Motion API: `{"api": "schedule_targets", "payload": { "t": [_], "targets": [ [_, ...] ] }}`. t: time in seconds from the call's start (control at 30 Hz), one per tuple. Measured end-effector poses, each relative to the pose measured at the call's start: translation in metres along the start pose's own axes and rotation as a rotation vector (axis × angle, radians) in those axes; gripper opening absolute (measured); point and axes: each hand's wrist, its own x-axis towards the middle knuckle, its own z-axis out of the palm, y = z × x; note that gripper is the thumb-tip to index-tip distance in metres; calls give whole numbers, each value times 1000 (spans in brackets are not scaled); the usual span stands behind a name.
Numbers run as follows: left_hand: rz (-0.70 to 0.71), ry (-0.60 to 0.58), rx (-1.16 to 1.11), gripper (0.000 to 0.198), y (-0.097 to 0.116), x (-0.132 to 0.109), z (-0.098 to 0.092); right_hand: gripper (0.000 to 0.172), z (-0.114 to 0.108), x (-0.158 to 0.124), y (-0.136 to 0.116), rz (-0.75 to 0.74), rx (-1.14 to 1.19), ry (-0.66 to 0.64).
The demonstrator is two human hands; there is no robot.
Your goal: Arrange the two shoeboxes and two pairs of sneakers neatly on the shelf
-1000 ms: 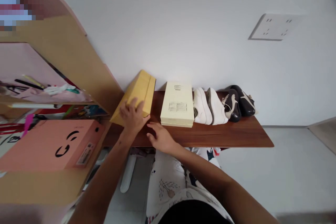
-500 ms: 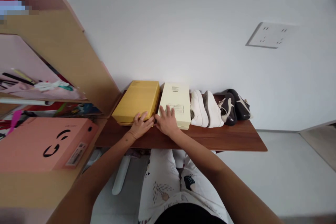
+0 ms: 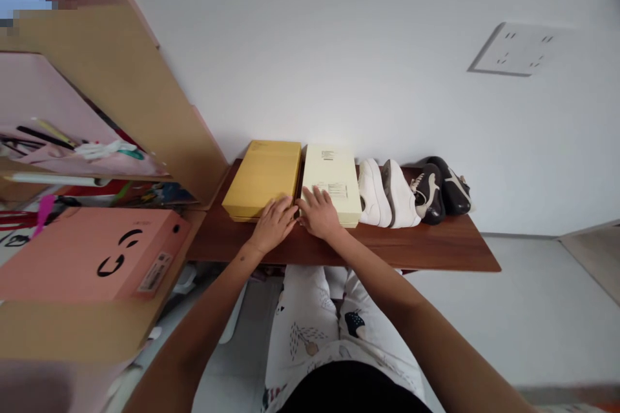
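Note:
A yellow shoebox (image 3: 265, 174) lies on the dark wooden board, with its lid on. My left hand (image 3: 276, 222) rests on its front right corner, fingers laid over the lid. Beside it, a narrow gap to the right, is a cream shoebox (image 3: 334, 171) with printed text on top. My right hand (image 3: 320, 213) lies on this box's front left corner, fingers spread across the lid. The two hands are close together at the gap, their thumb sides nearly touching. My thumbs are partly hidden between the boxes.
Right of the boxes stand white shoes (image 3: 375, 197) and dark brown shoes (image 3: 429, 197), in a row on the wooden board (image 3: 387, 248). A pink box (image 3: 92, 251) sits on the shelf unit (image 3: 169, 110) at left. A socket plate (image 3: 523, 50) is on the wall.
The camera view has shifted, so the scene sits further right and slightly higher. My left hand's fingers lie more together over the yellow shoebox's corner. The right hand stays on the cream shoebox.

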Motion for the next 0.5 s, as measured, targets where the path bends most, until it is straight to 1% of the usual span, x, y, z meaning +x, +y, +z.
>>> {"api": "schedule_targets", "payload": {
  "t": [0.03,0.07,0.1,0.17,0.2,0.23,0.27,0.3,0.37,0.5],
  "targets": [
    [-73,41,-37,42,-1,0,-7,52,-2,-4,-2,3,66,45],
    [-174,103,-67,43,-4,-2,-15,52,-3,-10,-6,13,146,106],
    [-308,184,-92,43,-9,-5,-22,50,-3,-17,-12,30,240,178],
    [-640,357,-156,43,-26,-14,-33,46,-1,-32,-30,71,455,299],
    [-812,420,-213,44,-36,-19,-37,44,2,-39,-40,100,563,326],
    [-969,459,-287,45,-46,-23,-40,45,6,-43,-51,140,664,324],
    [-1096,476,-367,47,-56,-27,-43,47,11,-46,-61,192,751,300],
    [-1186,474,-443,48,-65,-29,-45,51,17,-46,-70,253,823,263],
    [-1266,454,-550,50,-79,-31,-48,60,29,-40,-82,366,932,200],
    [-1292,388,-633,49,-95,-27,-49,67,46,-16,-91,495,1057,178]
  ]
}}
